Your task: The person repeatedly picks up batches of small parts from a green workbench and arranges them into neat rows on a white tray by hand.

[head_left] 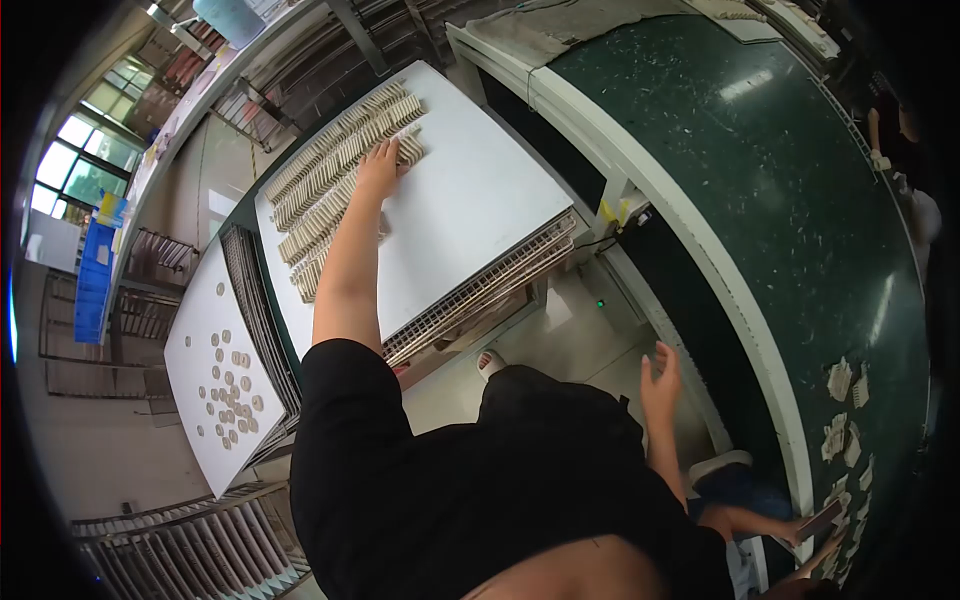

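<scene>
My left hand (pixel 378 170) reaches out over a white board (pixel 480 190). Its fingers are stretched out and touch the end of one row of thin beige pieces (pixel 335 165), which stand packed on edge in several long rows. The kind of these pieces cannot be made out, and my hand and forearm cover part of the rows. Low on the right, my right hand (pixel 660 375) hangs in the air beside the green-topped table, fingers apart and nothing in it.
The board rests on a stack of wire-edged trays (pixel 480 290). A green conveyor-like table (pixel 700 110) curves along the right, with beige fragments (pixel 840 435) near a co-worker's hands (pixel 800 528). To the left, another white board (pixel 215 400) carries several small round pieces.
</scene>
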